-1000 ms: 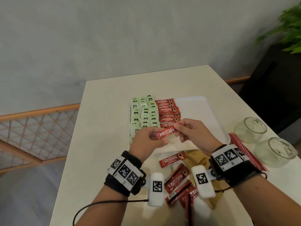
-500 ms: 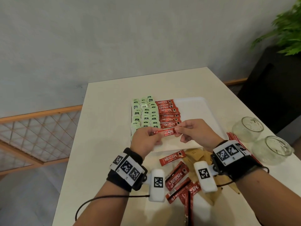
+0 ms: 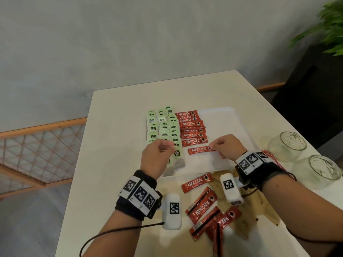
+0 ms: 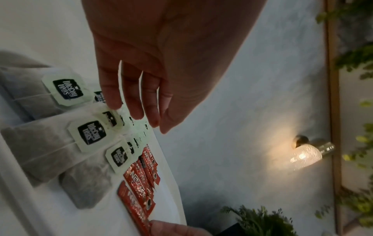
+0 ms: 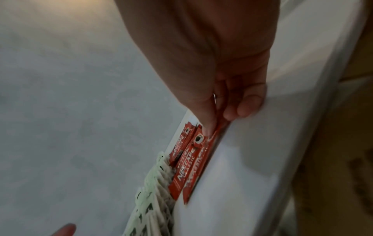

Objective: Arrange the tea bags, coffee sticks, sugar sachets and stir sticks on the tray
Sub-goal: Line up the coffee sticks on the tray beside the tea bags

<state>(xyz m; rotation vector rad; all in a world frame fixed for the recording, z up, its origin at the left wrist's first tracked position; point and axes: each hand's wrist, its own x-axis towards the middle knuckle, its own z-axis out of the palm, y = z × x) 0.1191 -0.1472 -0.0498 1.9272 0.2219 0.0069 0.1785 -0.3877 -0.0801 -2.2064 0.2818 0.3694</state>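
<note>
The right hand point(image 3: 225, 146) is pinching a Nescafé coffee stick point(image 3: 199, 150) just below the tray's point(image 3: 222, 115) coffee row; the left hand point(image 3: 157, 154) is hovering loosely curled, empty. Releasing crooked risks skewing the row.

Cream table point(image 3: 115, 145) carries it all. White tray point(image 3: 228, 119) sits dead centre, flat on the top. At six o'clock from the tray, loose red coffee sticks point(image 3: 202, 204) lie scattered (pointing every which way) right on the tabletop, with brown sugar sachets point(image 3: 259, 206) spread just beside them at five. Out at three o'clock, two glass jars point(image 3: 286, 145) stand close together, red stir sticks point(image 3: 272, 160) lying just beside them.
</note>
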